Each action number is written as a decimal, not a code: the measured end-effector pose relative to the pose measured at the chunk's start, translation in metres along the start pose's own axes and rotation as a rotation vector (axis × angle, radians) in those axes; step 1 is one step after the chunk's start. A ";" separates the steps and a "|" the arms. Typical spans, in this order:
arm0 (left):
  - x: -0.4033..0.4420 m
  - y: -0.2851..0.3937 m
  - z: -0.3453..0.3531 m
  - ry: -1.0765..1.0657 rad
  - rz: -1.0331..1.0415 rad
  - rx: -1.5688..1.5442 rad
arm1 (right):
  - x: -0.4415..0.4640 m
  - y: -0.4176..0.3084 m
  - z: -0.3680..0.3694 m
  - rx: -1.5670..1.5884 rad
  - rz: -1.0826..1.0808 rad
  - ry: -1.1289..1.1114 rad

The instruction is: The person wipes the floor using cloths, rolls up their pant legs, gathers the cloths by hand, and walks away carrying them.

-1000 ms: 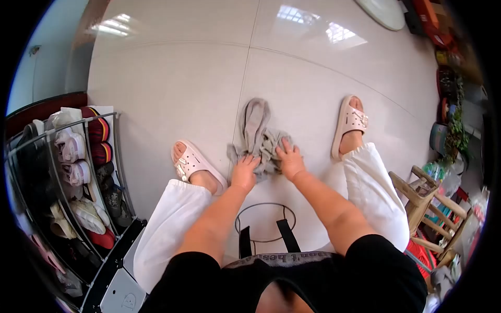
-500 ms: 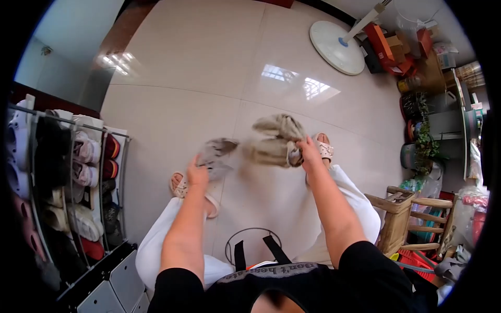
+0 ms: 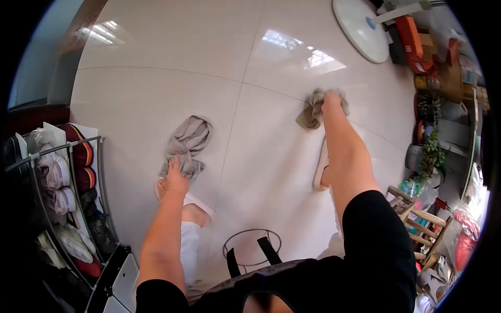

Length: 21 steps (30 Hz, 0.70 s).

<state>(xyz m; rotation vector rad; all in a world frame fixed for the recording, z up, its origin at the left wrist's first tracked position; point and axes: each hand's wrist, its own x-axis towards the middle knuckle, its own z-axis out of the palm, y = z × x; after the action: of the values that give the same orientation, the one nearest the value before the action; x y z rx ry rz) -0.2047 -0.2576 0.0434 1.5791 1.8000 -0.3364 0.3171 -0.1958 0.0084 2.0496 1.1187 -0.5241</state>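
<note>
On the left, a crumpled grey cloth lies on the floor tiles with a loop spread upward. My left hand grips its lower end beside my left slipper, fingers closed on the fabric. Farther off to the right, my right hand is closed on a bunched grey-brown cloth that hangs out on both sides of it. Motion blurs this hand a little, and its fingertips are partly hidden. The two cloths are well apart.
A shoe rack with several shoes stands at the left. A round white stand base is at the upper right. Plants, boxes and a wooden chair line the right side. Below centre is a wire ring.
From one pile between both hands, the cloths have been lifted and separated. The grey one is now down at the left; my right hand has carried the other up and to the right.
</note>
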 end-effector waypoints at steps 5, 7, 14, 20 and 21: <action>-0.002 0.007 -0.003 -0.067 -0.079 0.088 | 0.051 -0.150 -0.067 0.433 -0.326 0.395; 0.000 0.001 0.001 -0.050 -0.052 0.087 | 0.034 -0.216 -0.084 0.746 -0.533 0.408; -0.003 -0.004 -0.001 -0.019 0.008 0.011 | -0.110 -0.268 -0.029 0.458 -0.967 0.264; -0.003 -0.006 0.000 -0.007 0.013 -0.023 | -0.215 -0.187 0.104 0.411 -1.059 0.156; -0.005 -0.005 -0.001 -0.011 0.025 -0.028 | -0.237 -0.174 0.115 0.365 -1.060 0.081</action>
<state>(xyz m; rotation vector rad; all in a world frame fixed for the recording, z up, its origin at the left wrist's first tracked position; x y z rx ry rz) -0.2100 -0.2622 0.0462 1.5769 1.7678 -0.3061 0.0421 -0.3508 0.0154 1.6021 2.2741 -1.2186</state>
